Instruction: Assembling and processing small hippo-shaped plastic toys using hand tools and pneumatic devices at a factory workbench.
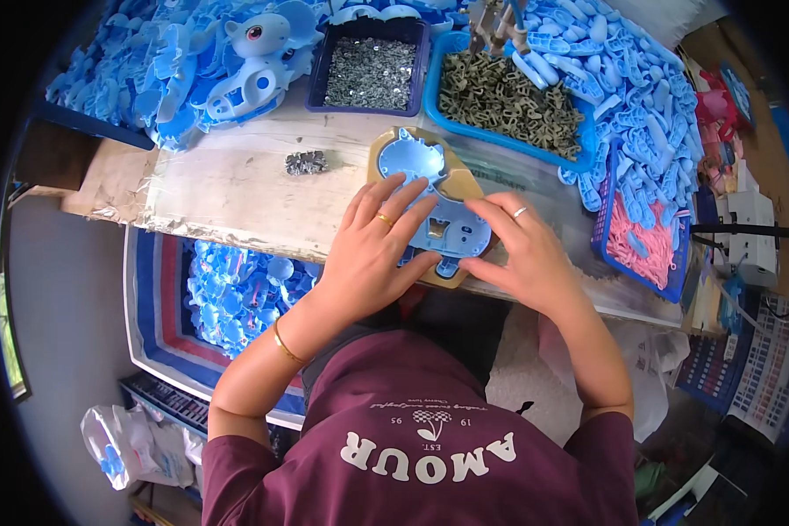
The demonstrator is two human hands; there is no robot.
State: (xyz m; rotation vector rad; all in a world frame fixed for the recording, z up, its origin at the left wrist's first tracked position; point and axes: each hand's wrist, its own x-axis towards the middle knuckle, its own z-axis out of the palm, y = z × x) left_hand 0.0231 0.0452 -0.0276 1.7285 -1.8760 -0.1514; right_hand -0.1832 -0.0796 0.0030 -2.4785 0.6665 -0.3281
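Observation:
A light blue plastic toy body half-shell [412, 159] lies in a tan fixture [461, 182] at the table's front edge, its hollow side with pegs and openings facing up. My left hand [373, 237] rests over the shell's left side, fingers stretched and apart. At the right edge of the shell is my right hand [530, 259], thumb and index finger apart and touching the rim. Neither hand shows anything lifted in its fingers. What lies under my left palm is hidden.
Small metal pieces [306, 163] lie left of the fixture. Behind stand a dark tray of silvery parts [373, 74] and a blue basket of olive pieces [504, 101]. Blue shells [180, 74] heap at left, blue limbs [644, 114] at right, near a basket of pink strips [640, 241].

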